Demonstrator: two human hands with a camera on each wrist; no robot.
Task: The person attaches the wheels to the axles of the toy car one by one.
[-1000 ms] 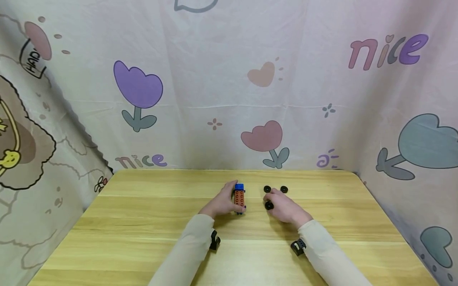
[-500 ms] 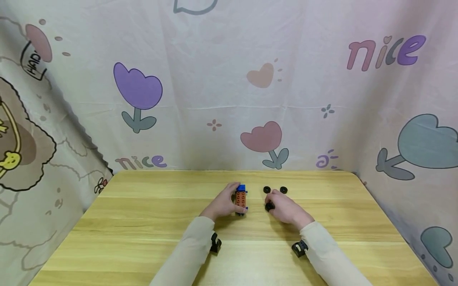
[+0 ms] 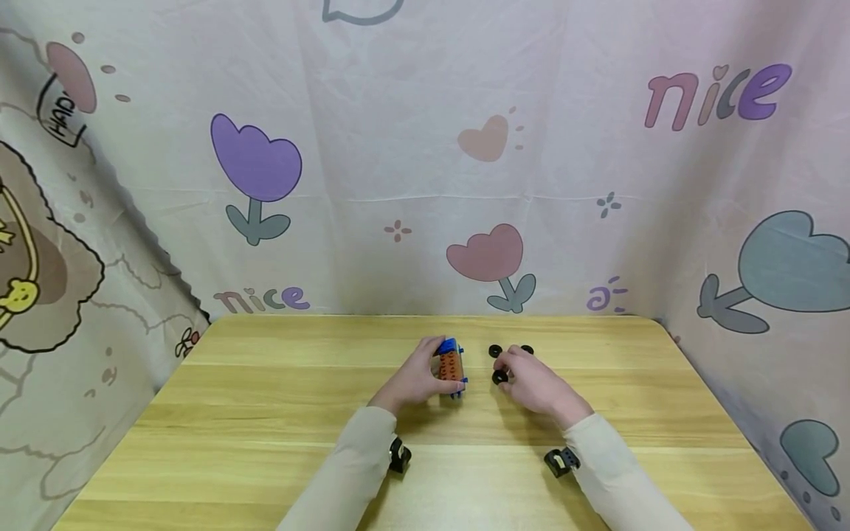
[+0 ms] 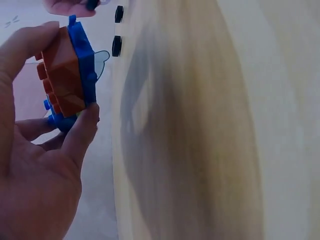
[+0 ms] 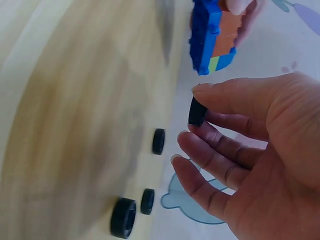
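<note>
My left hand (image 3: pixel 417 376) grips a toy car body (image 3: pixel 451 369) made of orange and blue building bricks, thumb on the near end and fingers at the far end. In the left wrist view the car body (image 4: pixel 67 75) is tilted above the table, its orange studs facing left and its blue base to the right. Thumb and fingers of my right hand (image 3: pixel 534 383) pinch a small black toy wheel (image 3: pixel 499 377). That wheel (image 5: pixel 197 111) shows edge-on in the right wrist view, apart from the car body (image 5: pixel 212 37).
Beyond my right hand lie two loose black wheels (image 3: pixel 495 351) on the wooden table (image 3: pixel 299 413). A third loose wheel (image 5: pixel 123 218) appears in the right wrist view. A printed cloth (image 3: pixel 372 147) hangs behind the table's far edge.
My left hand has shifted the car body slightly right and tilted it, so its right side shows more. The wheel in my right hand has turned and risen a little.
</note>
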